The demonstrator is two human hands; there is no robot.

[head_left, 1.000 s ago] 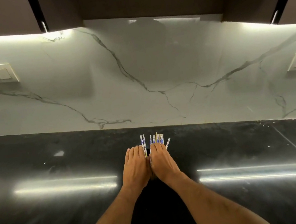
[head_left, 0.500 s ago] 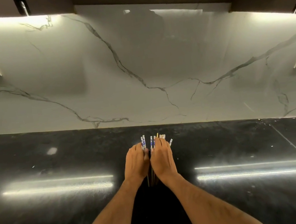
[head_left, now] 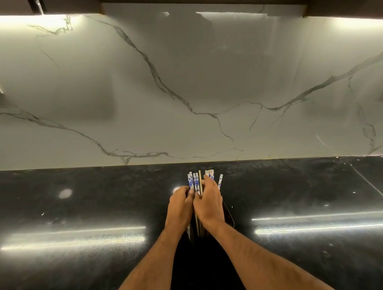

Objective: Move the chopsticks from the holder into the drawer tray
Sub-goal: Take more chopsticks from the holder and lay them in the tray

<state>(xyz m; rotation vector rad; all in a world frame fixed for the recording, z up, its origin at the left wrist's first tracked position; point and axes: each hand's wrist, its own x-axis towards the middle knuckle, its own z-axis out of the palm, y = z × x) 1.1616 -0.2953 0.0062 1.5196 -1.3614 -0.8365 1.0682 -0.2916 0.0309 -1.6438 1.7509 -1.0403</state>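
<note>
Both hands are pressed together, the left hand (head_left: 180, 207) and right hand (head_left: 208, 202) curled around the upright chopsticks (head_left: 195, 182), whose tops rise beyond the fingertips, over the dark tabletop (head_left: 80, 269).

**Black counter against a marble wall**

A glossy black stone counter (head_left: 80, 269) runs the full width, meeting a white veined marble wall (head_left: 201, 82) at its far edge. Bright strip lights reflect off its surface left and right. Near the middle stands a dark holder (head_left: 229, 215), mostly hidden, with blue-and-white chopsticks (head_left: 194, 181) rising upright from it.
</note>
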